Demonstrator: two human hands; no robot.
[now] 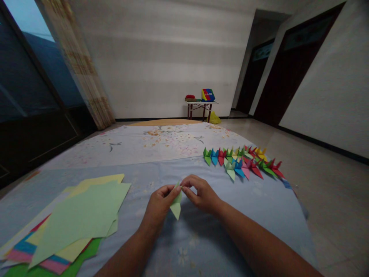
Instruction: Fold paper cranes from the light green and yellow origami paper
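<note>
A folded pale green paper piece point(176, 207), narrow and pointed like a paper crane in the making, is held above the cloth in front of me. My left hand point(159, 204) grips it between thumb and fingers. At its upper tip, the thumb and forefinger of my right hand point(201, 193) pinch together on the paper. To the right of my hands stand rows of finished folded paper cranes point(230, 169) in green, blue, red, pink and yellow. A loose stack of coloured paper sheets point(83, 209), pale green on top, lies to the left.
A flowered cloth point(135, 238) covers the round table under my hands. Against the far wall is a small table point(198, 103) with a colourful box point(208, 95) on it. A yellow bag point(213, 118) sits on the floor there.
</note>
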